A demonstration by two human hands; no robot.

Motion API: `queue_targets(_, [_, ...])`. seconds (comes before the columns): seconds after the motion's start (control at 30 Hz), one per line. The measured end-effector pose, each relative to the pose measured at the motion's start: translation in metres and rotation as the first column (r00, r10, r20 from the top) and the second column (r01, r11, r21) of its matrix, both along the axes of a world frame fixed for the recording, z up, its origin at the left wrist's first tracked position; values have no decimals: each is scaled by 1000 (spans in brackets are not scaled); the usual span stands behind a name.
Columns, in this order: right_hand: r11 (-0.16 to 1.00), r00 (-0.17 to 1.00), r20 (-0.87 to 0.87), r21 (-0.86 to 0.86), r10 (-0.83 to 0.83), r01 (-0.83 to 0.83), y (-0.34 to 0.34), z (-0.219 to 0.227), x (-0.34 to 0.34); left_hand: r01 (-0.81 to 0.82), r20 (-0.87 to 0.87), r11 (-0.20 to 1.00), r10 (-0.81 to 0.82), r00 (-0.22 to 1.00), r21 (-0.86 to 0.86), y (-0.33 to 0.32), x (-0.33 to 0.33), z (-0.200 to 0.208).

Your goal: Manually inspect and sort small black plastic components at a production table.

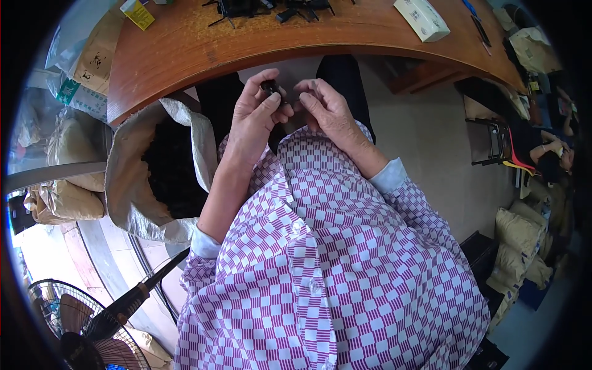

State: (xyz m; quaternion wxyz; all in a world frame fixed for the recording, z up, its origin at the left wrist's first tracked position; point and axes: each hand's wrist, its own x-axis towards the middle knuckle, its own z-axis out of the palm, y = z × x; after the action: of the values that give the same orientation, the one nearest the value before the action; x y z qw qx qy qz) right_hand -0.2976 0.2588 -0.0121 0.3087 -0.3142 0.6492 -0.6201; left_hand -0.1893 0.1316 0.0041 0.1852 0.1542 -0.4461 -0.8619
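Observation:
My left hand [251,120] is closed on a small black part [270,87], pinched between thumb and fingers just in front of the table edge. The part looks dark and glossy; its exact kind is too small to make out. Close beside it on the right, my right hand [330,114] has its fingers bent together, thumb against forefinger. Whatever lies between those fingertips, if anything, is hidden. Several black pieces [296,11] with thin arms lie in a pile on the wooden table [203,46], beyond both hands.
A white woven sack [120,185] with dark contents stands open by my left forearm. A fan [86,327] is at lower left. On the table are a yellow box [137,13] and a pale tissue box [422,20]. Another person [549,151] sits at far right near stacked bags [518,231].

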Motion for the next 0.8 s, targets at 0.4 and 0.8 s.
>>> queue_targets(0.4, [939,793,504,-168,342,-299,10,-1,-21,391,-58,912,-387,920,122,4,3,-4])
queue_targets(0.8, [990,983,114,-17,143,-142,8,-8,-16,242,199,681,-143,970,-691,17,-1,-8])
